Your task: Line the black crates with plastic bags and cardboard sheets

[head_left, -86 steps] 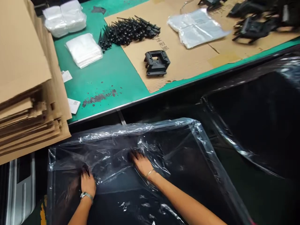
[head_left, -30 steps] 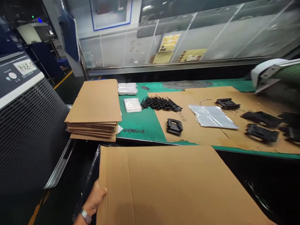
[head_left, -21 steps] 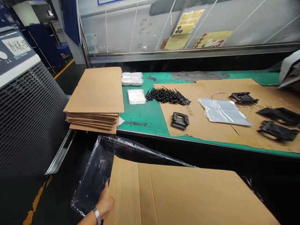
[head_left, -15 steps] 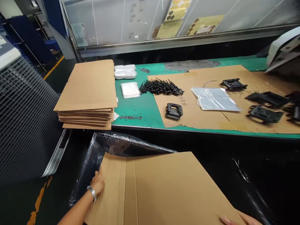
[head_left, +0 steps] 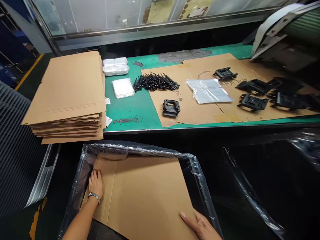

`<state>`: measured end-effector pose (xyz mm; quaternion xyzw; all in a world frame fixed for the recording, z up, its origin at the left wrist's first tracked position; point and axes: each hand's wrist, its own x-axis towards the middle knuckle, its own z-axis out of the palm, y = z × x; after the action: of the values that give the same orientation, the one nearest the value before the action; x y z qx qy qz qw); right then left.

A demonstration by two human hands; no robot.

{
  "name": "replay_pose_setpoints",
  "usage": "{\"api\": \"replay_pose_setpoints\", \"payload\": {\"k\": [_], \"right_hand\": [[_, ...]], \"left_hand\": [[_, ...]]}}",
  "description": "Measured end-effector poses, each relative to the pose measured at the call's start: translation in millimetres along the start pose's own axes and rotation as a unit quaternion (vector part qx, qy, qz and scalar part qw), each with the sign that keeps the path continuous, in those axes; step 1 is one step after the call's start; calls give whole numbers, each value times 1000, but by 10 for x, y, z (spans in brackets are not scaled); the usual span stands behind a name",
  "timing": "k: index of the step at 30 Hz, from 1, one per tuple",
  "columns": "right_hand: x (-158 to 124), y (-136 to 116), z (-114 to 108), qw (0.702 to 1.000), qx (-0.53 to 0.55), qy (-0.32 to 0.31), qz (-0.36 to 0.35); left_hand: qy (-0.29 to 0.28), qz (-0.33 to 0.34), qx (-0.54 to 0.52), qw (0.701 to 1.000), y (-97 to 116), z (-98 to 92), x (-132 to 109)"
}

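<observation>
As you lean over the lined container at the bottom centre, your left hand [head_left: 95, 183] lies flat on a corrugated cardboard sheet [head_left: 140, 190], with a metal wristwatch [head_left: 93, 197] on that wrist. Its fingers [head_left: 94, 175] are pressed together and point away from you. Your right hand [head_left: 198, 225], at the lower right, rests at the sheet's near right edge. Its fingers [head_left: 186, 216] are slightly spread, with the thumb standing apart, and neither hand pinches anything.

The sheet lies inside a clear plastic liner [head_left: 197, 173], which is folded over the container's rim and surrounds the cardboard on the far and side edges. More clear film [head_left: 250, 196] lies over a dark surface to the right. A grey ribbed machine housing [head_left: 17, 150] stands at the left edge.

Beyond your hands is a green-topped workbench [head_left: 130, 110]. At its left end, a stack of flat cardboard sheets [head_left: 65, 90] fills the upper left. Just right of the stack are two piles of white bags [head_left: 115, 65] [head_left: 122, 87]. Farther right, a brown cardboard mat [head_left: 190, 110] holds a cluster of black spiked parts [head_left: 156, 82], a black square frame [head_left: 171, 107], and a clear plastic bag [head_left: 208, 90]. Black brackets [head_left: 253, 101] lie in a group toward the upper right.
</observation>
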<state>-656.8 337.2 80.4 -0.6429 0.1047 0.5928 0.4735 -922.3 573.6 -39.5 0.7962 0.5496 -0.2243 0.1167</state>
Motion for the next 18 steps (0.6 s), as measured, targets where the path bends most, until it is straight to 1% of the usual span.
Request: {"api": "replay_pose_setpoints", "payload": {"k": [2, 3, 4, 6, 7, 8, 10, 11, 12, 15, 18], "right_hand": [[236, 102, -30, 1000, -17, -13, -16], [361, 152, -51, 999, -32, -8, -22], [486, 200, -76, 998, -52, 6, -29], [722, 280, -126, 989, -125, 65, -36], [828, 312, -149, 976, -188, 103, -30], [922, 337, -168, 955, -261, 142, -18], [1078, 377, -198, 897, -391, 206, 12], [1142, 396, -210, 873, -431, 226, 25], [1199, 416, -220, 858, -454, 239, 35], [1344, 483, -252, 837, -475, 266, 58], [1461, 543, -266, 817, -493, 289, 75]], "left_hand": [[3, 21, 15, 1000, 54, 104, 36], [5, 26, 24, 999, 83, 155, 53], [9, 27, 36, 999, 113, 204, 69], [18, 24, 64, 998, 169, 303, 108], [21, 23, 76, 997, 194, 354, 132], [21, 22, 87, 996, 217, 407, 160], [13, 19, 100, 995, 248, 518, 225], [7, 21, 103, 994, 255, 573, 261], [1, 23, 104, 994, 258, 623, 299], [-35, 38, 93, 994, 255, 725, 413], [-78, 41, 72, 994, 270, 747, 506]]}}
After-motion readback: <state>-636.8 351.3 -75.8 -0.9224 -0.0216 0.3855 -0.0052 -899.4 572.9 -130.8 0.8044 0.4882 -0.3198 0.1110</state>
